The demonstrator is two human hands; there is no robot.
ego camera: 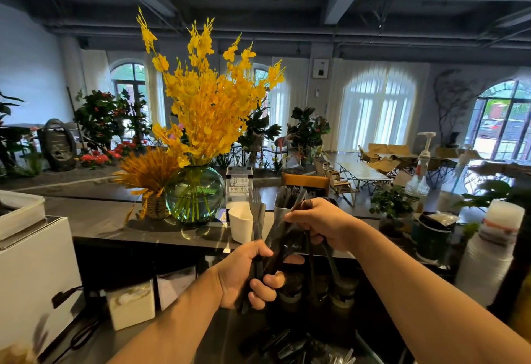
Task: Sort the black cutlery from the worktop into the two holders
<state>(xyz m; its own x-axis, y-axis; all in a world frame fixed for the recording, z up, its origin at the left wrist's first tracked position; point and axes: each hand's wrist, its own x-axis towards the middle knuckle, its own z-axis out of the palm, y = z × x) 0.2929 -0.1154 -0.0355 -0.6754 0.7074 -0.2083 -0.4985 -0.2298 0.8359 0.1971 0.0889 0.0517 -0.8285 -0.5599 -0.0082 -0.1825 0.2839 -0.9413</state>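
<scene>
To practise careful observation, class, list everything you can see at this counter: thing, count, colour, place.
Cutlery: one bunch, black, between both hands.
White holder: one, white, on the counter.
Second holder: one, grey-white, right of the first, cutlery inside.
Vase: one, green glass, counter left.
Flowers: one bunch, yellow, in vase.
Pump bottle: one, clear, far right.
Counter: one, dark, across the middle.
Left hand: one, gripping cutlery.
Right hand: one, gripping cutlery.

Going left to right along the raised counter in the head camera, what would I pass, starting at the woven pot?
Woven pot of straw → green glass vase → white holder → second holder with cutlery → small potted plant → stack of white cups.
</scene>
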